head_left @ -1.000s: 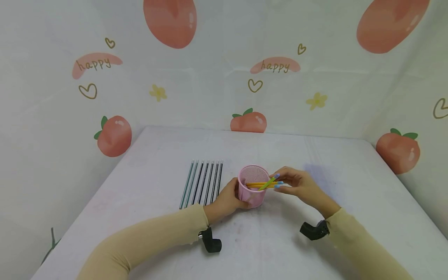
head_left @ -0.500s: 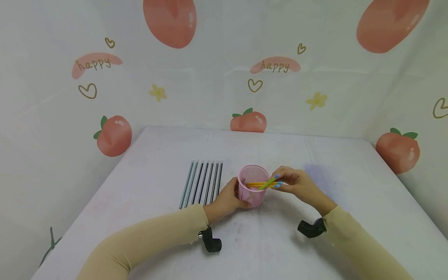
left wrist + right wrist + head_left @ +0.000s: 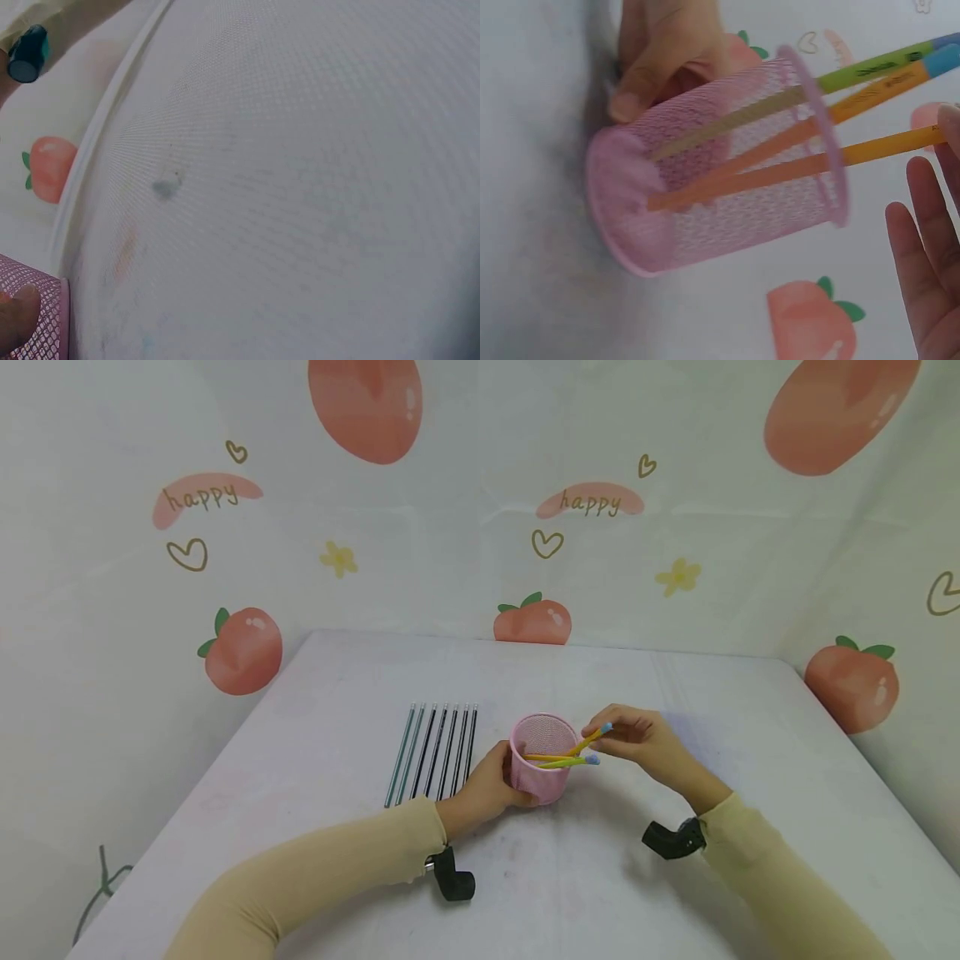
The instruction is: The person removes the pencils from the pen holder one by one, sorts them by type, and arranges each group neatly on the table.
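My left hand [image 3: 486, 785] grips a pink mesh pencil cup [image 3: 549, 787] from its left side, thumb near the base; in the left wrist view the thumb [image 3: 21, 319] lies against the mesh. My right hand [image 3: 641, 747] pinches one orange pencil [image 3: 892, 144] near its upper end, just beyond the rim. That pencil's lower part is inside the cup. A green pencil [image 3: 870, 67] and a second orange pencil [image 3: 881, 91] lean in the cup too, clear of the right fingers. Through the mesh their lower ends show near the cup's bottom.
Left of the cup, several dark and teal pencils [image 3: 442, 743] lie side by side on the white table [image 3: 337, 710]; the left hand covers some of their near ends. Each wrist carries a black camera [image 3: 675, 840]. A white cloth with peach prints [image 3: 532, 620] hangs behind.
My right hand has shifted slightly up and away from the rim. An orange pencil now slants up at its fingers, while the green one has swung lower. The left hand stays on the cup.
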Tool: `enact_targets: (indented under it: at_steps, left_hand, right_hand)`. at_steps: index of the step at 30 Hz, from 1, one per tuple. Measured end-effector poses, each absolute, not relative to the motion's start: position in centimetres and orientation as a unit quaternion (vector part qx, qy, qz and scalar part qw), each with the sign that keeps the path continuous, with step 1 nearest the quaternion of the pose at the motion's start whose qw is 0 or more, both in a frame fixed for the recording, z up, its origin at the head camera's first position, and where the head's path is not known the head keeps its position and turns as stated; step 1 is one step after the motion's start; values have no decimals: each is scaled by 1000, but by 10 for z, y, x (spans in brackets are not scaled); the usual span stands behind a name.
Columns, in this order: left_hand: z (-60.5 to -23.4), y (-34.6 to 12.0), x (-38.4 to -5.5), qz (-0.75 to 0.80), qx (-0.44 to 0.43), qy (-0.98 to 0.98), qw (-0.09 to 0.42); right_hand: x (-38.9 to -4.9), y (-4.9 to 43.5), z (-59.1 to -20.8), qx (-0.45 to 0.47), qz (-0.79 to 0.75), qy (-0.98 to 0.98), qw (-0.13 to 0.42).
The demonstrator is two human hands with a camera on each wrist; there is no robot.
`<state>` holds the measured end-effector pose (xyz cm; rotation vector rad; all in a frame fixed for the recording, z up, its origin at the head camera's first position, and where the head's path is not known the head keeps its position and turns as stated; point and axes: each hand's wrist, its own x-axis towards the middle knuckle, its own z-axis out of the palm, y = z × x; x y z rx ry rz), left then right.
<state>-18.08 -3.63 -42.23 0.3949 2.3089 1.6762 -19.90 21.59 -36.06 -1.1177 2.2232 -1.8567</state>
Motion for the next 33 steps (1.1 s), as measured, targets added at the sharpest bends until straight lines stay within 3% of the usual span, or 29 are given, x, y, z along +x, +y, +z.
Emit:
enact_targets:
  at_steps: [10, 18, 23, 33]
  left_hand:
    - [-421, -37, -180, 577, 131, 795, 133]
    - [-422, -37, -181, 570, 135, 800, 128]
    - [-424, -37, -181, 571, 136, 800, 127]
    - [-423, -37, -180, 572, 145, 798, 126]
  right_hand:
    - [-201, 220, -300, -343, -666, 658, -82]
    - [-207, 230, -264, -316, -736, 591, -94]
    - [-218, 234, -273, -248, -754, 603, -83]
    - [-240, 239, -329, -135, -670, 730, -7]
